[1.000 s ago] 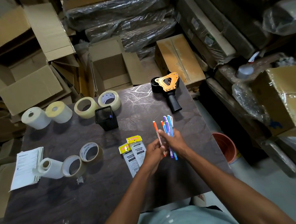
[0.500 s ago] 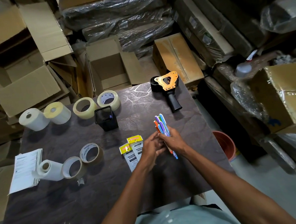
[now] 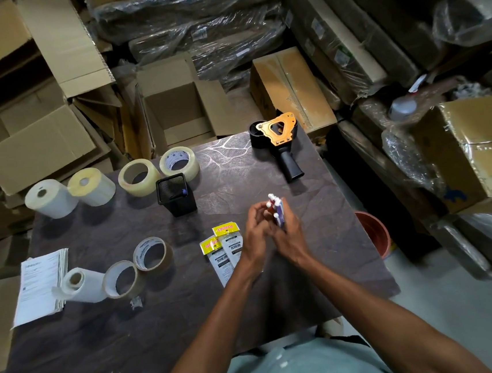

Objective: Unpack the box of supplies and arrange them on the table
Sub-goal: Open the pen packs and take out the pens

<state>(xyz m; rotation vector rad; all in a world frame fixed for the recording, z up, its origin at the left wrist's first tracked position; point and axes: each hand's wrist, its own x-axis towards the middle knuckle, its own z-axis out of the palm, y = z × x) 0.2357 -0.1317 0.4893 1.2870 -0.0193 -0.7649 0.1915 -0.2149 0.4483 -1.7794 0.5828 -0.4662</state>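
Both hands hold a bunch of coloured pens (image 3: pixel 276 210) upright above the dark table (image 3: pixel 132 332), right of its middle. My right hand (image 3: pixel 290 236) wraps the bunch's lower part, and my left hand (image 3: pixel 256 230) pinches the pen tops from the left. Only the white ends and a bit of purple and orange show. A black mesh pen holder (image 3: pixel 176 194) stands to the upper left, with one pen in it. Two yellow-topped packets (image 3: pixel 225 250) lie flat just left of my hands.
Tape rolls (image 3: pixel 159 170) and white paper rolls (image 3: pixel 68 196) line the far left edge; more rolls (image 3: pixel 127 273) and a paper stack (image 3: pixel 39 286) lie at the left. An orange tape dispenser (image 3: pixel 279 141) sits far right. Open cardboard boxes (image 3: pixel 177 108) stand behind, and an orange bucket (image 3: pixel 374 232) sits beside the table.
The pens have gone from fanned out and tilted to gathered upright in a tight bunch. My left hand has come up to the pen tops.
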